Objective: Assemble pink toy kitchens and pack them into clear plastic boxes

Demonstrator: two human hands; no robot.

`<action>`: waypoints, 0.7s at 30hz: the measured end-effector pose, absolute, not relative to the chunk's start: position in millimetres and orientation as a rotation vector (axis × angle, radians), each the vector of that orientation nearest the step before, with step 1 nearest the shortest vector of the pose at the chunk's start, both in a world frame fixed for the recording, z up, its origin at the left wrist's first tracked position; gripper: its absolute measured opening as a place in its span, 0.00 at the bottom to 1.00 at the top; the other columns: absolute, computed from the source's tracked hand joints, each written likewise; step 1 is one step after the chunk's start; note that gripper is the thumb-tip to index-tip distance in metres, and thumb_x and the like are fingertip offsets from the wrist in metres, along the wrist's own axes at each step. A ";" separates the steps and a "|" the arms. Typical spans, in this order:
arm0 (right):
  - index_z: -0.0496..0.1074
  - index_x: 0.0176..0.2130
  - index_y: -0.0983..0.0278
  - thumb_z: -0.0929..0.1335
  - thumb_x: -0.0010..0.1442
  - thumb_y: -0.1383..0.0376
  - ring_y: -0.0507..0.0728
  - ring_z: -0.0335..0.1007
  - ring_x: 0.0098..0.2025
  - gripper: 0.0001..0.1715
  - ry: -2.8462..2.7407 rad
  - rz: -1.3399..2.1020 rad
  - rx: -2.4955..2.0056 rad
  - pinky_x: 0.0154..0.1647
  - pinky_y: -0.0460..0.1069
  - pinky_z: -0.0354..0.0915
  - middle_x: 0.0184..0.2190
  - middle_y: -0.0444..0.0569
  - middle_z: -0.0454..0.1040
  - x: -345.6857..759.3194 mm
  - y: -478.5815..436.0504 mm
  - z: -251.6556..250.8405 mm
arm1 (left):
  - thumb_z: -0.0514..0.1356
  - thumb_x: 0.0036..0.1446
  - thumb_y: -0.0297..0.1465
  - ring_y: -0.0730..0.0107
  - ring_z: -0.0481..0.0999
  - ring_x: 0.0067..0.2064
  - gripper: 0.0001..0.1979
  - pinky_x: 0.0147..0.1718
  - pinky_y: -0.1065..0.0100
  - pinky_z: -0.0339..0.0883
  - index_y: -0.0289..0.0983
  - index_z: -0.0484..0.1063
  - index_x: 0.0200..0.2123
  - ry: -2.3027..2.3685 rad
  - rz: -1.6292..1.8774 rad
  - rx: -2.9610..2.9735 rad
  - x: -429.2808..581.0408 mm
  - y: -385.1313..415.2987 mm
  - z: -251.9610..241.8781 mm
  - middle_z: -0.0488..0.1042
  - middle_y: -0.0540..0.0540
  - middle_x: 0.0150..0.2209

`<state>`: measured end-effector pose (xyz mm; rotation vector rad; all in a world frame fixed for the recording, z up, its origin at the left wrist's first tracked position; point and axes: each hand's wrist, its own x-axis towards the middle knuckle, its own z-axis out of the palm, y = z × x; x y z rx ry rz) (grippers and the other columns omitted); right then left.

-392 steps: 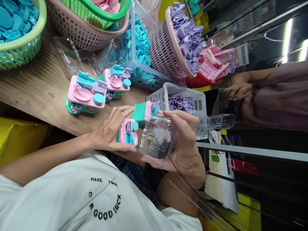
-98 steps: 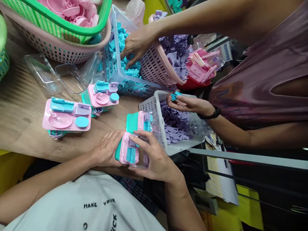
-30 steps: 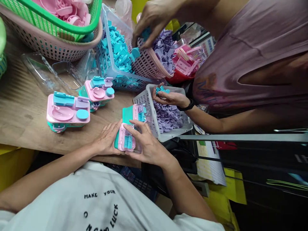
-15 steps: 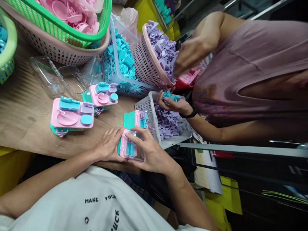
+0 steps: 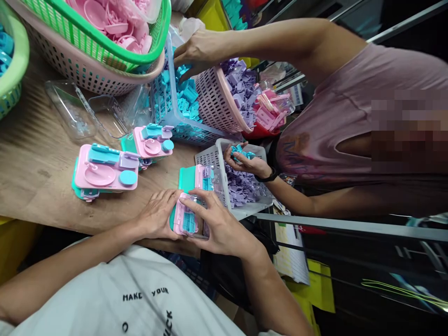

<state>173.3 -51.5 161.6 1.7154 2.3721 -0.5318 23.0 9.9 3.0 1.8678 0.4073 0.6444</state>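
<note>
Item, in hand: toy kitchen unit [image 5: 177, 218], pink counter over teal base, tipped on its side at the near edge of the table [image 5: 52, 186]; whether it bears on the wood cannot be told.

Left hand [image 5: 159, 214]: flat-fingered, grasping the unit from the base side. Right hand [image 5: 220, 221]: curved, grasping a clear plastic cover [image 5: 200, 225] against the counter side, thumb and fingers at opposite ends. Whether the rim is fully seated: not discernible.

Handling note, by judgement: the base is best braced squarely by the left palm, with the cover pressed straight towards it, both ends evenly. Rim wants lining up with the counter edge all round; pressure belongs on the cover's corners, as thin walls may flex, and the small fittings should be kept from being pinched.

Orientation: counter faces right, towards the right palm; base faces left. Counter's long axis appears to run away from the wearer's body, across the line between the palms.

Adjacent: second toy kitchen unit [image 5: 187, 178], also on its side, just beyond, counter likewise facing right. Two upright units, farther left: front one [image 5: 100, 176], rear one [image 5: 151, 147].
</note>
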 end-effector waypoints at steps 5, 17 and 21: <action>0.54 0.70 0.58 0.75 0.55 0.60 0.71 0.57 0.62 0.50 2.301 -0.559 1.651 0.60 0.69 0.66 0.62 0.61 0.57 168.1 -39.3 170.7 | 0.74 0.40 0.44 0.44 0.66 0.60 0.50 0.58 0.46 0.61 0.38 0.55 0.62 0.420 0.677 1.868 24.1 6.9 -1.2 0.67 0.35 0.59; 0.52 0.71 0.57 0.74 0.57 0.60 0.70 0.55 0.64 0.50 2.318 -0.615 1.644 0.64 0.68 0.62 0.63 0.60 0.56 174.0 -43.5 177.9 | 0.75 0.39 0.46 0.43 0.65 0.62 0.53 0.59 0.45 0.60 0.39 0.53 0.64 0.417 0.650 1.879 25.1 9.5 -1.1 0.66 0.36 0.60; 0.53 0.70 0.57 0.75 0.55 0.61 0.70 0.56 0.64 0.50 2.313 -0.520 1.758 0.64 0.67 0.63 0.62 0.60 0.56 171.0 -50.4 177.8 | 0.75 0.39 0.44 0.44 0.66 0.62 0.53 0.59 0.47 0.61 0.39 0.53 0.64 0.434 0.634 1.868 24.6 11.2 1.9 0.66 0.36 0.61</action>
